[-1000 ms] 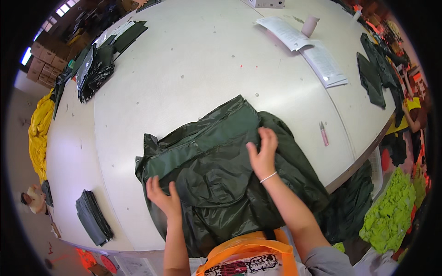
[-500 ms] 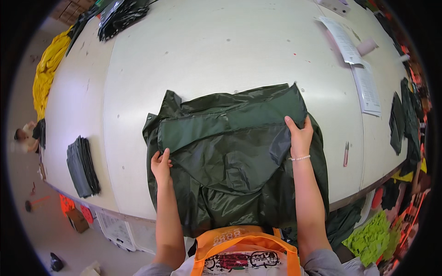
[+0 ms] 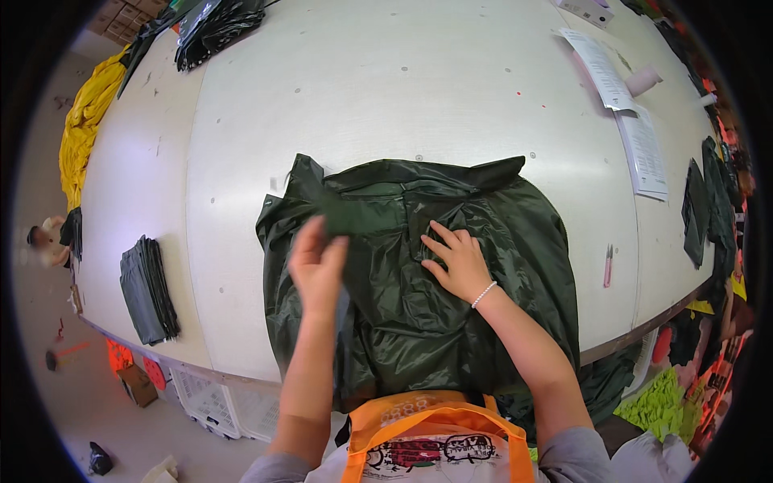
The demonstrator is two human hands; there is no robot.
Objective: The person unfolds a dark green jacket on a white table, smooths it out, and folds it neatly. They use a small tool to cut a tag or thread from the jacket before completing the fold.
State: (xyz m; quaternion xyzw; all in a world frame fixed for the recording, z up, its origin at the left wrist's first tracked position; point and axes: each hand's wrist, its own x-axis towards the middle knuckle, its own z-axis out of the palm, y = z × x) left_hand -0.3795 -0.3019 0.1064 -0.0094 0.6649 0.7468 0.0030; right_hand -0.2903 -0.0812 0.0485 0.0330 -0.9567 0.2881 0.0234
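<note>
Shifted since half a second ago: the right hand, from the right edge of the dark green garment in toward its middle; the left hand, slightly higher and farther inward; the lighter green band, its right-hand part now folded out of sight and only a left stretch showing. Spread across most of the view, a pale counter dotted with small round marks. On its near edge, at front centre, the same glossy garment, wrinkled all over, beneath both hands. Along the far left side, a long heap of yellow fabric. At upper left, a shiny dark bundle; at upper right, overlapping printed sheets; at lower left, well apart from the garment, a stack of folded dark pieces. Smaller, the hands: right one palm down, fingers spread, resting on the fabric rather than clasping it; left one blurred, thumb and fingers parted, close to a smeared green flap, cannot tell whether gripping it. Just beside the sheets, a pale spool. To the right of the garment, pink-handled snips. Smallest, around the right wrist, a white beaded bracelet.
</note>
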